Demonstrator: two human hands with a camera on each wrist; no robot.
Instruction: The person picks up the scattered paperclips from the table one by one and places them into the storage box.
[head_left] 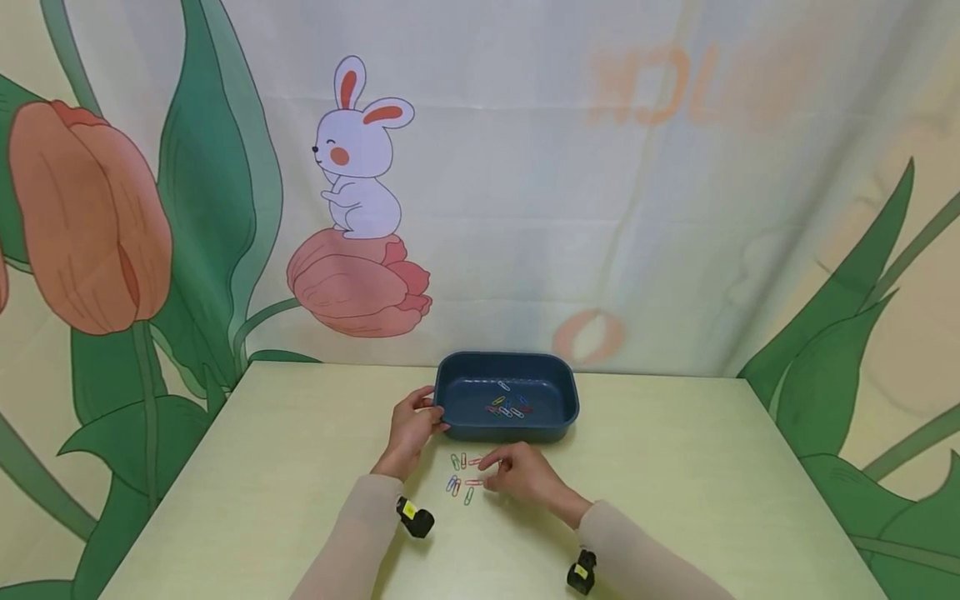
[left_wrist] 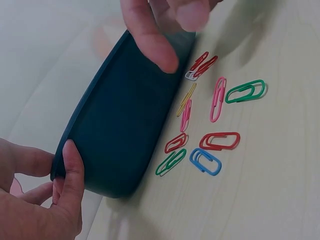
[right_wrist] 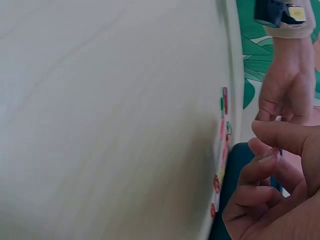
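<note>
A dark blue plastic bin (head_left: 510,434) stands near the table's back edge, with several coloured paper clips (head_left: 506,412) on its floor. My left hand (head_left: 409,429) grips the bin's left end, thumb and fingers on either side of the rim. In front of the bin lie several loose paper clips: blue (left_wrist: 205,161), red (left_wrist: 220,141), pink (left_wrist: 218,100) and green (left_wrist: 245,92) ones, among others. Over the right side of these clips hovers my right hand (head_left: 528,475), fingers loosely bent, thumb and index finger apart. Nothing shows between them in the right wrist view.
The pale wood-grain table (head_left: 720,483) extends to both sides of the bin. A printed cloth (head_left: 495,208) with tulips and a rabbit hangs right behind its back edge. Small black cameras (head_left: 416,518) sit on both wrists.
</note>
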